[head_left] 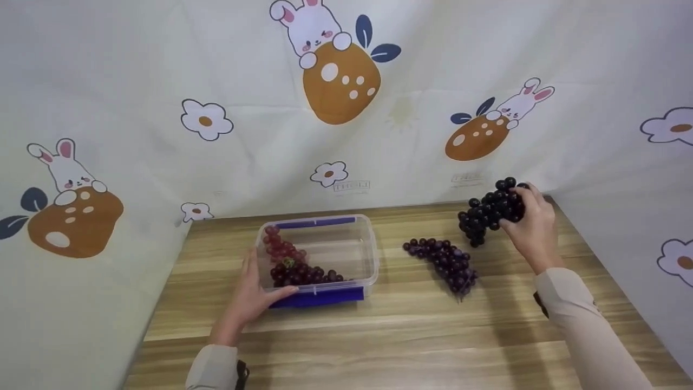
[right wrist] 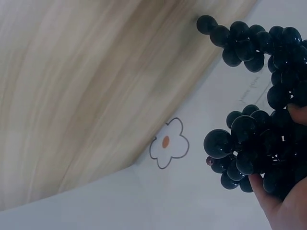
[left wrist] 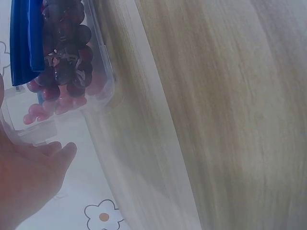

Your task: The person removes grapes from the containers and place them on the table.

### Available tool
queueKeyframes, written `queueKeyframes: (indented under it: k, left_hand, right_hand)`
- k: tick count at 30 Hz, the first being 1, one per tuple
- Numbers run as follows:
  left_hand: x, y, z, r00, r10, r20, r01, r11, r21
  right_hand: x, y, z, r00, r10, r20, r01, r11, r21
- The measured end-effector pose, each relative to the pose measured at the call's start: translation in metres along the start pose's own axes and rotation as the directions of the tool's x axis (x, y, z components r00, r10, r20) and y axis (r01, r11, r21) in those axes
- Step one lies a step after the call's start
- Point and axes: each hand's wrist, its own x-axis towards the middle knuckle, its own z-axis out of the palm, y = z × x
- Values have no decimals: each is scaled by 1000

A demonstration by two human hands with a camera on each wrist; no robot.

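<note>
My right hand [head_left: 533, 225] grips a bunch of black grapes [head_left: 487, 211] above the back right of the table. Those grapes [right wrist: 261, 148] fill the right side of the right wrist view, thumb and fingertips pressed among them. At the left, my left hand [head_left: 254, 290] holds a clear plastic container [head_left: 373, 254] by its front left corner, thumb along the front rim and fingers against the left wall. Inside lie a bunch of red grapes [head_left: 281, 246] and a bunch of dark red grapes [head_left: 308, 274]. A bunch of purple grapes [head_left: 446, 262] rests on the table between container and right hand.
The wood-grain table [head_left: 390, 341] meets a pale cloth backdrop [head_left: 243, 162] with printed rabbits and flowers at its back and sides. Blue latch flaps [head_left: 319, 297] run along the container's front and back.
</note>
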Motion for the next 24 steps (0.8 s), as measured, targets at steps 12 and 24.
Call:
queueKeyframes:
  k: [12, 24]
  left_hand:
    - [0, -1, 0, 1000, 23, -4, -23, 1000, -18]
    - [1, -1, 0, 1000, 24, -7, -25, 1000, -10]
  right_hand:
    - [-11, 12, -3, 998, 54, 8, -54, 998, -30]
    - [-21, 27, -16, 988, 142, 55, -141, 990, -12]
